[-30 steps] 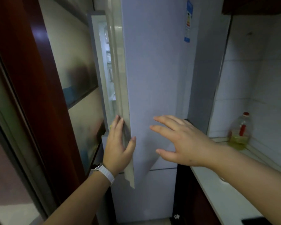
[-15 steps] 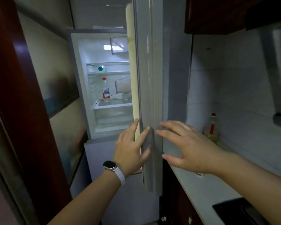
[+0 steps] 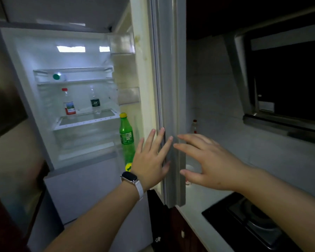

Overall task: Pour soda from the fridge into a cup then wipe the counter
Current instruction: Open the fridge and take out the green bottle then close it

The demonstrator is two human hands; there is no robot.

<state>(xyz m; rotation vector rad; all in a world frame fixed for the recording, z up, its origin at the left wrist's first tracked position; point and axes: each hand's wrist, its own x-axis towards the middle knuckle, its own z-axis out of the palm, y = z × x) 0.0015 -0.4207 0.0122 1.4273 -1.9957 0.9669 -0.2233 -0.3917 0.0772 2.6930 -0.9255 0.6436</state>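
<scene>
Left hand (image 3: 150, 160), fingers straight, braces the fridge door (image 3: 171, 88) open; right hand (image 3: 209, 160) hovers spread, empty. Green bottle (image 3: 126, 136), probably soda, stands inside.

Base of bottle (image 3: 126, 137) behind left hand (image 3: 150, 166)

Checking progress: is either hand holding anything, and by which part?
Nothing is gripped. The left hand presses straight fingers on the edge of the fridge door; the right hand is open beside it.
</scene>
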